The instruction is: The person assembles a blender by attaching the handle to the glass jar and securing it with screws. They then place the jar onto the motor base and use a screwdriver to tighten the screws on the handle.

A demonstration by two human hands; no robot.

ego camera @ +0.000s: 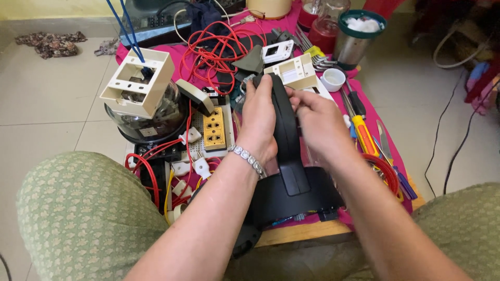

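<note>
Black plastic handle [285,130] gripped by left hand [259,122], right hand [319,122] fingers pinching it, base partly hidden

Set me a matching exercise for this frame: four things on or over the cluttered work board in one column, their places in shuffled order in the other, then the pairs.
Things:
1. black plastic handle part
2. yellow socket
3. cream switch box
4. yellow-handled screwdriver

Places:
A. on top of the dark glass bowl, far left
B. gripped by the left hand and right hand
C. right of the right hand, on the pink cloth
D. on the white perforated board, just left of the left hand

Pairs: 1-B, 2-D, 3-A, 4-C
</note>
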